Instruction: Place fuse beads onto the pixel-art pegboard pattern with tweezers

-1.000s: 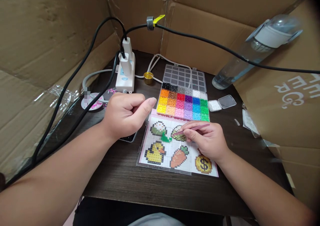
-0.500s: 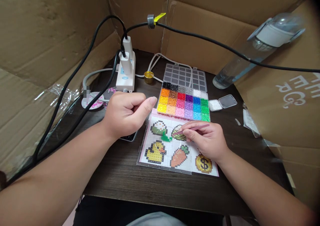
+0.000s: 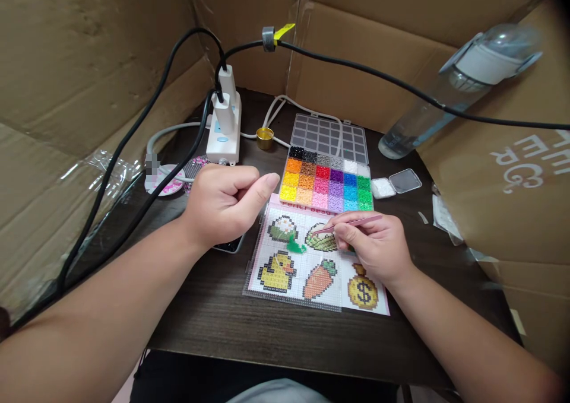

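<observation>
My left hand [image 3: 229, 204] is curled in a loose fist, thumb along the bent index finger, left of the bead box; whatever its palm holds, if anything, is hidden. Between the thumb and fingers of my right hand [image 3: 373, 241] is a pair of pink tweezers [image 3: 351, 224], with its tips over the upper middle picture of green leaves. Beneath them lies a clear pegboard [image 3: 294, 299] on a printed pattern sheet [image 3: 382, 305] showing a duck, a carrot and a money bag. A small heap of green beads [image 3: 295, 246] rests on the pegboard, left of the tips.
Behind the sheet stands an open bead box [image 3: 327, 180] sorted by colour. A small case of white beads [image 3: 383, 187] lies to its right, near a water bottle [image 3: 458, 88]. Black cables [image 3: 356, 64] cross above a power strip [image 3: 225, 130]. Cardboard walls enclose the table.
My right hand and the tweezers have shifted slightly right and up, so the tips are off the green bead heap and over the leaf picture. My left hand has stayed in place.
</observation>
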Motion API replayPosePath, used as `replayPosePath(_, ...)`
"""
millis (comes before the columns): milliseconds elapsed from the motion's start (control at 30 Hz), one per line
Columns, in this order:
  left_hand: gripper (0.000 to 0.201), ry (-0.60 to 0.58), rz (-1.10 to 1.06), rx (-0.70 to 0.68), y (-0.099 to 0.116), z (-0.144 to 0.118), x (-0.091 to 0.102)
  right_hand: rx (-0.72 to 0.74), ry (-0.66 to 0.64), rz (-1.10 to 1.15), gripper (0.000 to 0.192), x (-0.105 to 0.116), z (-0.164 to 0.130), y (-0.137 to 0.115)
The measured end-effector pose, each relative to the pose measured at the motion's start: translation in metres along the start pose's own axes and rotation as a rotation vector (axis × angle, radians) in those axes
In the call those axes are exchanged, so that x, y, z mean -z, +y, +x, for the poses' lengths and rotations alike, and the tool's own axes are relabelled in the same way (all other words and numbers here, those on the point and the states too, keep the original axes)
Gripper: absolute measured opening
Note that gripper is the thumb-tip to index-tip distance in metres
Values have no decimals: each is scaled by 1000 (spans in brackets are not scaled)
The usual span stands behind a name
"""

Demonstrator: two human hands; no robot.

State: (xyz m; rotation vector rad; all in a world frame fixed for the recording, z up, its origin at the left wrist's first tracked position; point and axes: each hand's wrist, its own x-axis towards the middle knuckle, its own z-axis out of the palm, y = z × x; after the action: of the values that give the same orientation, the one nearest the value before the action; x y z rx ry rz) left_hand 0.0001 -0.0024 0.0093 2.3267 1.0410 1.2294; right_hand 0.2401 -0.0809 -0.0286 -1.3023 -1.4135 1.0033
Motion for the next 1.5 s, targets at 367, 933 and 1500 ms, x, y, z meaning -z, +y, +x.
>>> replayPosePath(367,46,-6,30,-128,-4,4,1,207,721,175,14,65,58,14)
replayPosePath(933,47,16,40,-118,-6,3,2,-61,717,129,29,62,59,28)
replayPosePath(1500,47,-4,41,-80,-5,2,2,-89,766,189,28,66,58,33)
